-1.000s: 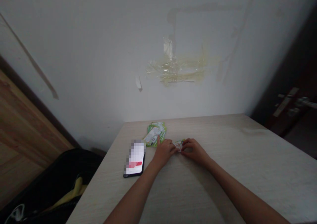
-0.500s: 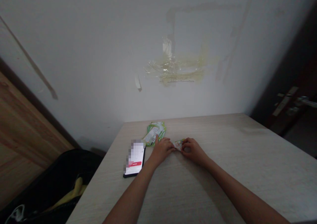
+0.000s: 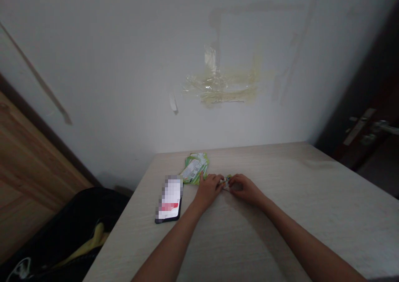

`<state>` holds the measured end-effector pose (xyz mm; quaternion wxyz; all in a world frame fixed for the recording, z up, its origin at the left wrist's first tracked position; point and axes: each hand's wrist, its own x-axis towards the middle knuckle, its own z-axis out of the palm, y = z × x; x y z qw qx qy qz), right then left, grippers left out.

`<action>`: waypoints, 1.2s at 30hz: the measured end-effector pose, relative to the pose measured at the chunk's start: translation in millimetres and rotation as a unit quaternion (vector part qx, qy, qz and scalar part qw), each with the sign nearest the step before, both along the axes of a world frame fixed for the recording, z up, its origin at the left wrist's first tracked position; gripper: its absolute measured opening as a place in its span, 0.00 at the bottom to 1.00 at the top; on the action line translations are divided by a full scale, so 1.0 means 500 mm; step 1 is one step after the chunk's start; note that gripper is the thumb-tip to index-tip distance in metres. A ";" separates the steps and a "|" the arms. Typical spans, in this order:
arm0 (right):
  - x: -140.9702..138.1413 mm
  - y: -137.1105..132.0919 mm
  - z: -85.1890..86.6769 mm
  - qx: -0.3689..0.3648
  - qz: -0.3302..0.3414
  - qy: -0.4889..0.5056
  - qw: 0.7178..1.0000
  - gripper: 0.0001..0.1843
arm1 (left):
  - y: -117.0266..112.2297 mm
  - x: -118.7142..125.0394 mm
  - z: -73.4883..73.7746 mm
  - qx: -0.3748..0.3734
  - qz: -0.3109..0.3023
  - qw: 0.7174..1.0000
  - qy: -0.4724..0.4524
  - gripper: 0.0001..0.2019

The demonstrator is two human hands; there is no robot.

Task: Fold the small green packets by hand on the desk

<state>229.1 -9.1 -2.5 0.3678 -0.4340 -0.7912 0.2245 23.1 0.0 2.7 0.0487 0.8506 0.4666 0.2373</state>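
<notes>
Between my hands, low over the table, is a small printed packet (image 3: 226,183) in white, green and orange, mostly covered by fingers. My left hand (image 3: 208,190) grips its left end, thumb pointing up and away. The fingertips and thumb of my right hand (image 3: 247,189) pinch the right end, curled into a ring. Just beyond my left hand lies a loose pile of flat green-and-white packets (image 3: 195,168). To the left of my left wrist rests a phone (image 3: 170,199) with a lit white screen and a red bar.
The pale wood-grain table (image 3: 311,199) meets a grey wall (image 3: 124,66) patched with tape. A black bag (image 3: 77,215) with something yellow in it sits at the left, below a wooden panel (image 3: 28,178). A dark door with a handle (image 3: 385,127) stands right.
My left hand has slid slightly right, closer to my right hand. The packet between them now looks more bunched and more covered by fingers. The pile and phone have stayed put.
</notes>
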 end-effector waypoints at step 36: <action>-0.013 -0.003 -0.007 0.055 -0.031 -0.160 0.985 0.18 | 0.002 -0.012 0.007 0.050 -0.032 0.998 0.034 0.09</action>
